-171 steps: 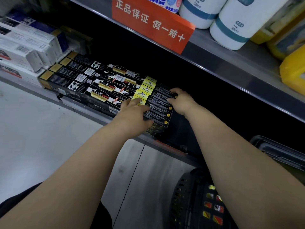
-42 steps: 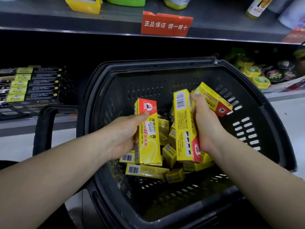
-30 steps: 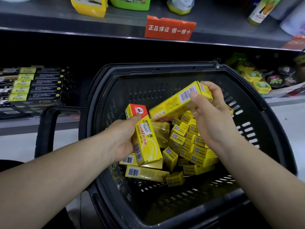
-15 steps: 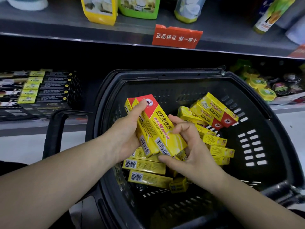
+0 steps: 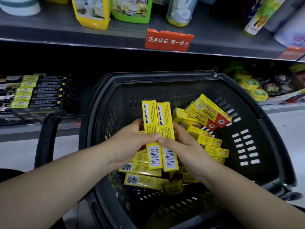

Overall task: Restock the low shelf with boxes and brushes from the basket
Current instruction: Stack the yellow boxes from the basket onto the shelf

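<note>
The left hand and right hand grip tight round two boxes over the basket; they look light and stiff; hold the long sides.

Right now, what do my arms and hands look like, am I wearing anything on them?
Both forearms are bare as far as the frame edge, with no sleeves in view. The left hand and right hand have no gloves, rings, watch or wristbands visible.

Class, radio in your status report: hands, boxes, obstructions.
Left hand, right hand grip two yellow boxes side by side, over basket. No obstruction seen.
</note>
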`<state>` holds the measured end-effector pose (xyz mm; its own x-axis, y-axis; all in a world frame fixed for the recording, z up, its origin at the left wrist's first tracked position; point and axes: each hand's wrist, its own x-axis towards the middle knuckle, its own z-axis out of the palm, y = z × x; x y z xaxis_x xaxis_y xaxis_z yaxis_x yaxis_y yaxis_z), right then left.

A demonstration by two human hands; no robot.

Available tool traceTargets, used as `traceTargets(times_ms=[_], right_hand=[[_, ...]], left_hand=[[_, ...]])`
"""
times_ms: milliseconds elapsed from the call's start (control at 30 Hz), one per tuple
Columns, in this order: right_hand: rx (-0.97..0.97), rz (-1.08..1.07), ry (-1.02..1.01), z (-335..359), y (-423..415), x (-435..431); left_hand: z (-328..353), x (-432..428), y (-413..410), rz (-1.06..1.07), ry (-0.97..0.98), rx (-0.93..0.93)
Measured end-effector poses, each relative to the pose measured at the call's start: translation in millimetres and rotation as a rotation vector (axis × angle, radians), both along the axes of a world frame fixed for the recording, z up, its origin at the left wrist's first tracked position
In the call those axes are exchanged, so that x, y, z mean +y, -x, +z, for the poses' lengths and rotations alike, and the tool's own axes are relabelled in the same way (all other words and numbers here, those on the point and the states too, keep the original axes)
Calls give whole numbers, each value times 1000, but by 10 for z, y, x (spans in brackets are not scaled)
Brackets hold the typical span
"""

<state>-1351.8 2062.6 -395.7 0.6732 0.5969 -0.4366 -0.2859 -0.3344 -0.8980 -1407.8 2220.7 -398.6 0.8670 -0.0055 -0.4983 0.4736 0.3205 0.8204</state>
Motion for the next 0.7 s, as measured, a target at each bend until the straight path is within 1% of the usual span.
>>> traceTargets(times_ms=[67,167,267,400,533,600,700], right_hand=[[17,38,-18,-9,15,1],[54,69,-75,-63,44,-4],[44,131,-52,-63,57,-2],[45,209,19,-85,-30,-41],[89,93,130,-162,-197,-78],[48,49,205,-227,-255,-114],[20,36,277,-313,-325,-154]], left_hand=[[7,8,9,-15,34,-14],[5,-1,10,23,76,3],[-17,-6,9,34,69,40],[-53,39,9,37,-76,75],[-123,122,-18,83,-247,81],[-141,139,-11,83,-342,76],[-165,119,10,49,-388,88]])
